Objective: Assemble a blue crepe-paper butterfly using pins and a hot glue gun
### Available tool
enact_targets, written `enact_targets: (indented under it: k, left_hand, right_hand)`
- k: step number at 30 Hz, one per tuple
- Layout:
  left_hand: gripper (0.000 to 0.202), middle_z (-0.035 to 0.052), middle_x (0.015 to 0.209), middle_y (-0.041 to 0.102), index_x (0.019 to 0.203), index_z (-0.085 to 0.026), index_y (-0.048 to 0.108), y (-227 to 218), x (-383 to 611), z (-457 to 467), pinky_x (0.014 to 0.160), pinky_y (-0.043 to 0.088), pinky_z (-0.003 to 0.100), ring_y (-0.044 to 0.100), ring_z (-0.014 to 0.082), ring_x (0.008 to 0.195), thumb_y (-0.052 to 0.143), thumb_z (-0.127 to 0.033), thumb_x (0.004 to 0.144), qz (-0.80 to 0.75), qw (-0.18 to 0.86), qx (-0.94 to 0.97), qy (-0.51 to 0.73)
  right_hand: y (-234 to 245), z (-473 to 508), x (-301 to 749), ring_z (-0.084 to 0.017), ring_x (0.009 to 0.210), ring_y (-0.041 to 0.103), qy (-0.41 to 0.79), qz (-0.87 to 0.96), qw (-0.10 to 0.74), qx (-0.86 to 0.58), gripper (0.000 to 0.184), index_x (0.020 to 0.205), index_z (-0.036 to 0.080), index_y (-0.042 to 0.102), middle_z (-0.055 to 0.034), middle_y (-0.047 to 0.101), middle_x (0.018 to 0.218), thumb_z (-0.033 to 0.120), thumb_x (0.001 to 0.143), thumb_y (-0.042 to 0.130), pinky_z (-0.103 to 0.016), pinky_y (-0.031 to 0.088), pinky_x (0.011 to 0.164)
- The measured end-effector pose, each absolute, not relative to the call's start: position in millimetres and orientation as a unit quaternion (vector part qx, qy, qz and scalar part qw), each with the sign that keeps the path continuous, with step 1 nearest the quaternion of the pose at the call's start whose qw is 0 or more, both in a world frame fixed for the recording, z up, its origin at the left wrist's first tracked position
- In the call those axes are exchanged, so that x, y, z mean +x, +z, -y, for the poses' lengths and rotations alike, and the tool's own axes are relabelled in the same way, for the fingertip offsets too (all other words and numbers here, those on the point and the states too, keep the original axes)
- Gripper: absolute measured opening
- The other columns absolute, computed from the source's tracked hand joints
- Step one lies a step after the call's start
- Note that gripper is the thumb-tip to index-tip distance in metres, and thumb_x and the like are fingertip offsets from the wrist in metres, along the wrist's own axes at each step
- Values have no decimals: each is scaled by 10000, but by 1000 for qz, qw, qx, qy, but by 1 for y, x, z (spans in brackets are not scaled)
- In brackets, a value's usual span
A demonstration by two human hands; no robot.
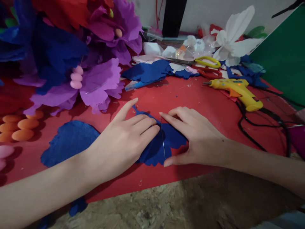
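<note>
A blue crepe-paper petal [164,144] lies flat on the red sheet [202,98], with a thin wire [163,138] running down its middle. My left hand [124,140] rests on the petal's left half, fingers stretched out and pressing down beside the wire. My right hand [193,135] lies flat on the right half, its index finger along the wire's top and its thumb at the petal's lower edge. Neither hand grips anything.
A second blue petal [69,143] lies to the left. Large purple and blue paper flowers [95,63] stand at the back left, orange foam beads [20,127] beside them. A yellow glue gun [238,90] with its black cord, scissors [205,62], blue scraps and a white paper flower [235,38] are behind.
</note>
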State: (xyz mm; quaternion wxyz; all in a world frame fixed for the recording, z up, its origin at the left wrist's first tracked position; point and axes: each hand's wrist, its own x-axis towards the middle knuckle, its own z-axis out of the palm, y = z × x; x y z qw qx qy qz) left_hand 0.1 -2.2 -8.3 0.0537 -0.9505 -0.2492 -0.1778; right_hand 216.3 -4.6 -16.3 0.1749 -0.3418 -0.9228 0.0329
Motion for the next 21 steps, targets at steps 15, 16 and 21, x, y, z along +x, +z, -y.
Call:
enact_targets:
  k: [15, 16, 21]
  left_hand:
    - [349, 80, 980, 706, 965, -123, 617, -7, -2, -2, 1112, 337, 526, 673, 170, 868, 270, -92, 962, 275, -47, -941, -192]
    - [332, 79, 980, 707, 970, -128, 615, -6, -2, -2, 1111, 332, 534, 671, 174, 879, 284, -108, 964, 282, -54, -939, -191]
    - [272, 90, 1001, 699, 1018, -134, 599, -8, 0, -1, 1116, 280, 580, 656, 202, 928, 335, -169, 961, 293, -70, -934, -192]
  right_hand:
    - [-13, 18, 230, -181, 1142, 588, 22, 963, 179, -200, 319, 1159, 76, 600, -123, 662, 1180, 124, 919, 394, -351, 506, 956]
    - [-12, 18, 231, -176, 1162, 580, 21, 965, 170, -200, 330, 1167, 79, 601, -123, 656, 1197, 122, 920, 386, -349, 501, 970]
    - [-10, 18, 233, -158, 1188, 569, 32, 970, 146, -192, 366, 1175, 90, 617, -112, 651, 1211, 125, 933, 344, -338, 481, 1014]
